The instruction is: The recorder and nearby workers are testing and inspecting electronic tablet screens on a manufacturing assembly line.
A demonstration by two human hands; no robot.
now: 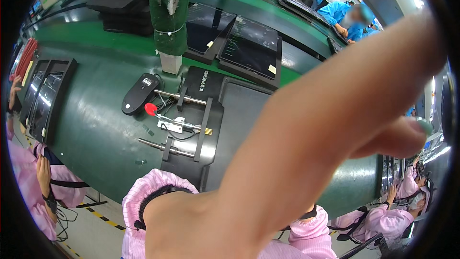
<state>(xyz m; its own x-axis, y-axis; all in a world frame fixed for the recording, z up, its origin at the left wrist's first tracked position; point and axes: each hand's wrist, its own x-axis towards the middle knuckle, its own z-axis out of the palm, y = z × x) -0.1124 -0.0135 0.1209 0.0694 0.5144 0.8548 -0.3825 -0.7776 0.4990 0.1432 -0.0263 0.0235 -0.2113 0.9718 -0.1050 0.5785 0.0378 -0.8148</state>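
My left hand point(306, 115) is raised very close to the camera, blurred and large. From a pink sleeve point(155, 189) with a dark wristband it stretches up to the right. One finger runs out past the picture's rim, and the thumb point(400, 139) stands apart from it. No object shows between them. Behind the hand, partly covered, lies a black test fixture point(239, 110) with a recessed bed. Its left side carries metal rods, a toggle clamp point(177, 124) with a red knob point(151, 109), and gold pins point(208, 131). My right sleeve point(314, 237) shows low down; the right hand is hidden.
A black computer mouse point(140, 94) lies left of the fixture. Dark glossy panels in trays point(251, 50) sit beyond it, beside a green-wrapped post point(167, 14) and stacked black trays point(122, 7). Another panel tray point(48, 98) is at left. Co-workers sit on both sides and across.
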